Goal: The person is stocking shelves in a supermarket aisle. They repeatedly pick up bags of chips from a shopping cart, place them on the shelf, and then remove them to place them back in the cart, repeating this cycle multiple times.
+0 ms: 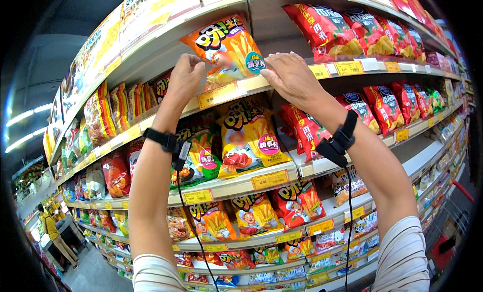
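An orange snack bag (232, 45) with pictures of fries on it stands tilted on the upper shelf in front of me. My left hand (185, 74) is at its lower left edge with the fingers curled in; whether they grip the bag's edge is hidden. On the other side, my right hand (294, 76) reaches over the shelf front with fingers stretched out, its thumb and fingertips at the bag's right edge. Below, a yellow snack bag (249, 141) and a green one (198, 158) stand side by side on the shelf beneath.
Red chip bags (324, 33) line the upper shelf to the right. Yellow price tags (270, 180) run along the shelf edges (302, 167). More snack bags (209, 221) fill the lower shelves. Far left, a person in yellow (50, 229) stands in the aisle. Black cords (182, 201) hang from my wrist straps.
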`<control>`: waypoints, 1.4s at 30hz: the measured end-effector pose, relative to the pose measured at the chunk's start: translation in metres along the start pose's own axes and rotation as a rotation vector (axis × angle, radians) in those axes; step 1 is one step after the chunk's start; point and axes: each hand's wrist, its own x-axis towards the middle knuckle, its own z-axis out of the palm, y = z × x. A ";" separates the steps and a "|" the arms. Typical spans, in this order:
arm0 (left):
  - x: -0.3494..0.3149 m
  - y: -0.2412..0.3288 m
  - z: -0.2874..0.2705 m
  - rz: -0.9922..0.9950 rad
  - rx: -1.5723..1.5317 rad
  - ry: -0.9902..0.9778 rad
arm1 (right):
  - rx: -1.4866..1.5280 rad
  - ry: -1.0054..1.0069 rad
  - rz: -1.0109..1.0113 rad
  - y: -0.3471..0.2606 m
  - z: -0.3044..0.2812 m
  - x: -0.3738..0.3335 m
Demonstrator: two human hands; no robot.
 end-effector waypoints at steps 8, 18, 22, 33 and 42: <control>-0.150 0.106 -0.031 -0.053 -0.335 -0.273 | 0.273 0.016 0.152 -0.081 -0.071 -0.044; -0.388 0.157 0.071 -0.658 -1.088 -1.008 | 0.667 -0.328 1.139 -0.209 -0.167 -0.231; -0.467 0.176 0.105 -0.788 -1.282 -1.230 | 0.631 -0.481 1.609 -0.269 -0.220 -0.304; -0.561 0.213 0.139 -0.958 -1.321 -1.596 | -0.031 -0.263 2.185 -0.308 -0.441 -0.422; -0.563 0.265 0.155 -1.045 -1.163 -1.599 | -0.943 -0.545 2.173 -0.302 -0.627 -0.563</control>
